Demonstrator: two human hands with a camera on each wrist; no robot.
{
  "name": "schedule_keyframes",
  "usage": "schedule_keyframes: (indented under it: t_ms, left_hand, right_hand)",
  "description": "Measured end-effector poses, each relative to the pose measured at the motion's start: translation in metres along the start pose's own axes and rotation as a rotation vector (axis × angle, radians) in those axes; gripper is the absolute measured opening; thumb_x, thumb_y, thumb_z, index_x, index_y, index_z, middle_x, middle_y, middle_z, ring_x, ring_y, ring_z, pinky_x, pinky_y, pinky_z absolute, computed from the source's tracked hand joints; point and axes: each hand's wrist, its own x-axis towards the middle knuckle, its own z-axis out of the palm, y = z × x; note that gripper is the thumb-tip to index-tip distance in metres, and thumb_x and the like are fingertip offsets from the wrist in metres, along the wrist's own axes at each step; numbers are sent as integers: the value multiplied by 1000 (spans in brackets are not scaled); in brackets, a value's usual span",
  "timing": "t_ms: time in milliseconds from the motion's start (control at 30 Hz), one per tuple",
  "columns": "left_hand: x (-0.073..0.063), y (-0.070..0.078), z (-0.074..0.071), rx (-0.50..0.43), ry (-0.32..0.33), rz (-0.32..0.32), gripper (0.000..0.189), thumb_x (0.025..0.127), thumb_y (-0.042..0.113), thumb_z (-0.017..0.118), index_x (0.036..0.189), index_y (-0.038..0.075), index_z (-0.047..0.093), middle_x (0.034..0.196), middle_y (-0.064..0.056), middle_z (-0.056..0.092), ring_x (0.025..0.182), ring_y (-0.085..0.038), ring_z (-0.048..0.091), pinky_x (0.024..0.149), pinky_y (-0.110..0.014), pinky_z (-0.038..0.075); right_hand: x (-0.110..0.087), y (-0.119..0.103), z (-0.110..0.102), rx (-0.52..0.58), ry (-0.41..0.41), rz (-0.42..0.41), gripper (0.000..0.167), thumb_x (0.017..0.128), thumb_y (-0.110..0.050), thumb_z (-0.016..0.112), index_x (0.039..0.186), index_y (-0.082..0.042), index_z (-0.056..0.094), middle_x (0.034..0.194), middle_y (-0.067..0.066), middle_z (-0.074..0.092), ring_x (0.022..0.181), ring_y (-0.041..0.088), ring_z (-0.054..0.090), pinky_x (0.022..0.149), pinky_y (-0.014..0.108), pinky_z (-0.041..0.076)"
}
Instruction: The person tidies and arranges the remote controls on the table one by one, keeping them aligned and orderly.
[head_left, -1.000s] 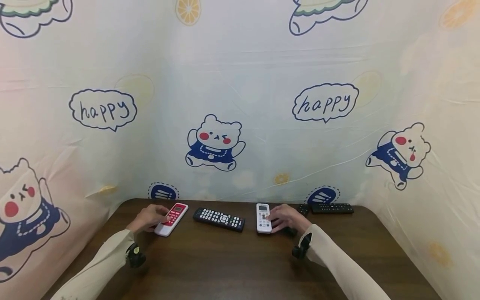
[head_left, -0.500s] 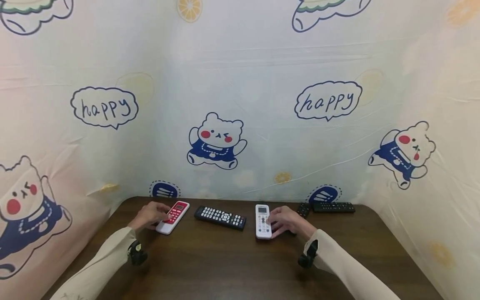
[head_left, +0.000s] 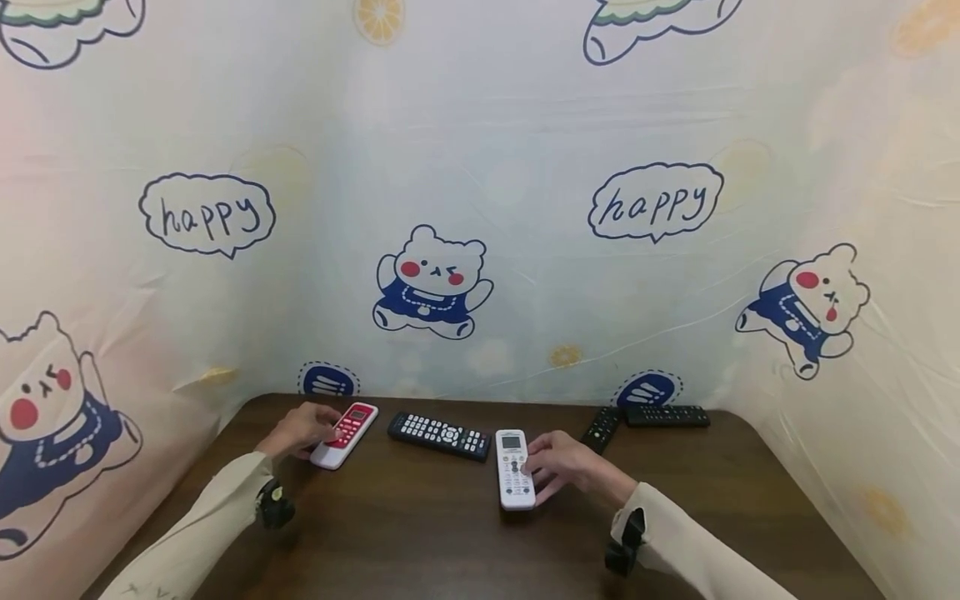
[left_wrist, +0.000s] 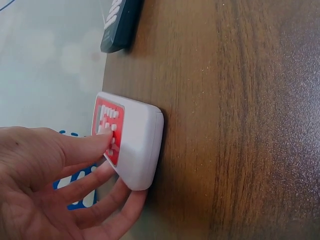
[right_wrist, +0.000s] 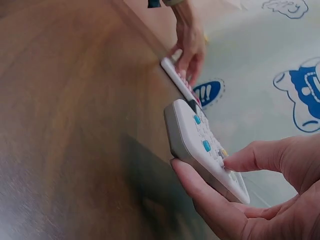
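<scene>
On the left of the table, my left hand [head_left: 303, 429] grips a white remote control with a red face [head_left: 345, 435]. The left wrist view has the thumb on its buttons and the other fingers under its edge [left_wrist: 142, 145]. My right hand [head_left: 570, 462] holds an all-white remote control [head_left: 515, 471] with a small grey screen. Up close, the right thumb [right_wrist: 255, 157] presses on its face while the fingers run beneath, and a shadow falls on the table below it. A black remote control [head_left: 438, 436] with pale buttons lies between the two hands.
Behind the right hand, a smaller black remote control [head_left: 602, 429] lies slanted beside another black remote control [head_left: 667, 416] at the back edge. A printed curtain [head_left: 525, 292] rises right behind the brown table [head_left: 420, 525].
My right hand has brought the white remote control nearer to me and a little left, uncovering more of the small black one. The left hand and its remote stay nearly put.
</scene>
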Motion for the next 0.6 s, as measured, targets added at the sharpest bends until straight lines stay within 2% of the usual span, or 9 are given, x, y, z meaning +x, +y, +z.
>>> schedule_keyframes:
  t_ms: [167, 367, 600]
  left_hand:
    - [-2, -1, 0, 16, -5, 22, 45, 97, 5, 68, 139, -6, 58, 121, -30, 61, 104, -41, 63, 78, -50, 63]
    - [-3, -1, 1, 10, -10, 6, 45, 97, 5, 68, 139, -7, 57, 119, -30, 61, 103, -40, 62, 79, -50, 63]
    - [-3, 1, -1, 9, -2, 16, 46, 97, 6, 67, 140, -7, 56, 121, -30, 60, 105, -41, 62, 81, -52, 62]
  right_hand:
    - [-4, 3, 12, 22, -6, 9, 40, 92, 2, 71, 127, 11, 54, 104, 24, 67, 88, 31, 74, 70, 45, 66]
    - [-9, 11, 31, 83, -42, 4, 39, 89, 5, 69, 123, 11, 50, 102, 25, 66, 85, 32, 75, 71, 44, 66]
    - [-12, 17, 46, 63, -38, -57, 31, 87, 9, 65, 114, 11, 50, 92, 24, 68, 78, 32, 75, 66, 42, 66]
